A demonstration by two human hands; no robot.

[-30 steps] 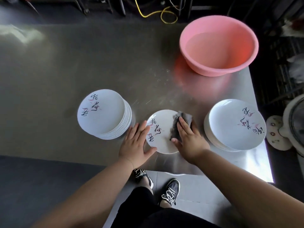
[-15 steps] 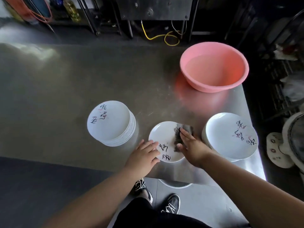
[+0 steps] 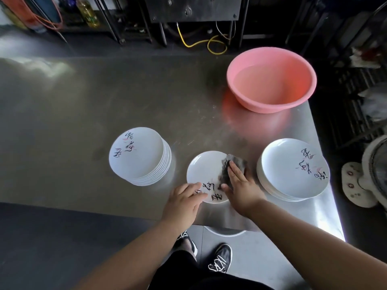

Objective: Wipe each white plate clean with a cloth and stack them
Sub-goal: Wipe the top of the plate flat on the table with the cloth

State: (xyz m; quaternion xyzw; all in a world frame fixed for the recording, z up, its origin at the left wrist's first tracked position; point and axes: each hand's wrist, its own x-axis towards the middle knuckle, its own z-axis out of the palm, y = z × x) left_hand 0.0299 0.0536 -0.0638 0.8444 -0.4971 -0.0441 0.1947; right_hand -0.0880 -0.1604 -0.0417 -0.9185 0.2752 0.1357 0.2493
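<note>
Your right hand (image 3: 240, 185) lies flat with straight fingers on the grey cloth (image 3: 234, 166), pressing it onto the right part of the single white plate (image 3: 206, 170) in front of you on the worktop (image 3: 83, 114). Your left hand (image 3: 184, 200) rests open on the plate's near-left rim, fingers straight, holding nothing.

Since a second ago the plate has turned — its black brush lettering sat on the left side under your left fingers and now lies along the near edge, between your two hands. The cloth has kept to the right part of the plate, so you seem to be rotating the plate under it rather than sweeping the cloth around. That suggests this plate is well into its wipe and is not yet ready to stack.

The plate sits between the left stack (image 3: 139, 155) and the right stack (image 3: 293, 170); which one is the cleaned pile you cannot tell from here. The pink basin (image 3: 272, 80) stands well beyond, near the far right corner.

Hard to judge: whether any dirt remains on the plate — its surface under the cloth and your right palm is hidden, and the lettering near your left fingers is partly covered.
</note>
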